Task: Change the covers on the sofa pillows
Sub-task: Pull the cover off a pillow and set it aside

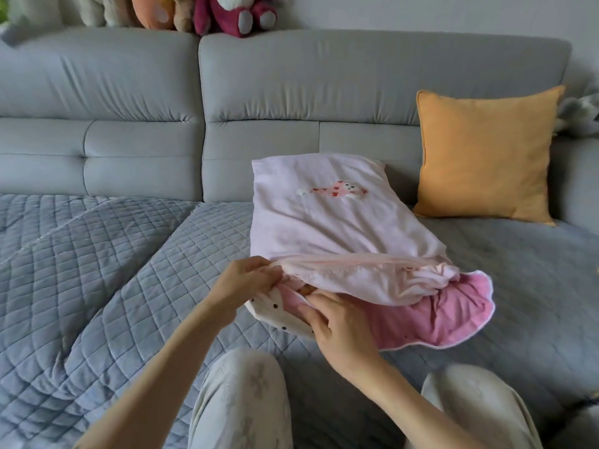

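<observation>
A pale pink pillow cover [327,222] with a small embroidered patch lies on the sofa seat, mostly pulled over a pillow. Its open zipper edge faces me. My left hand [241,283] pinches the upper zipper edge at the near left corner. My right hand [337,322] grips the lower edge of the opening, fingers tucked inside. A white dotted corner of the inner pillow [278,314] sticks out between my hands. A deeper pink ruffled fabric [440,315] spreads out under the cover at the right.
An orange pillow [486,153] leans against the grey sofa back [291,92] at the right. A blue quilted throw [97,270] covers the seat. Plush toys [233,12] sit on top of the backrest. My knees [243,384] are at the bottom.
</observation>
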Motion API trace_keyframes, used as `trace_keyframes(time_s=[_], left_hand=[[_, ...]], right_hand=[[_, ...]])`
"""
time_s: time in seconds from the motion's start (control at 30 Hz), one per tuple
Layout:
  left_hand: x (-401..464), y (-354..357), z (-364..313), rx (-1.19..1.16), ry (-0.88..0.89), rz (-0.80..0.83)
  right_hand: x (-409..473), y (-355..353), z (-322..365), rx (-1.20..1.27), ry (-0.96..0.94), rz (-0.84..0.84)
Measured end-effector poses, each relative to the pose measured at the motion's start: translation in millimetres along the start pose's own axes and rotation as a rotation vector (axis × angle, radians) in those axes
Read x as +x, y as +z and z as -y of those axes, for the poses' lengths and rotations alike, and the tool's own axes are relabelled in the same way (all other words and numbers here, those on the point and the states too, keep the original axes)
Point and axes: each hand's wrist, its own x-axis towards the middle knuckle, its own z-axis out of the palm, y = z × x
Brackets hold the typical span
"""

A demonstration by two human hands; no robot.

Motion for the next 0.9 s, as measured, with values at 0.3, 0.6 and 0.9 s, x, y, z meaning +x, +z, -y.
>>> trace_keyframes(time_s=[0.3,0.6,0.9], left_hand=[[50.0,-5.2,-34.5,-0.108,-0.064,-0.190],[112.0,10.1,-71.8,0.166,0.168,-0.380],[59.0,57.9,-67.2,-0.313,0.078,-0.239]], right_hand=[[26.2,-45.1,17.5,0.160,-0.058,-0.225],[100.7,-165.4,19.8,0.367,0.133,-0.483],[151.7,-151.7,-24.4,-0.384,-0.017,-0.493]])
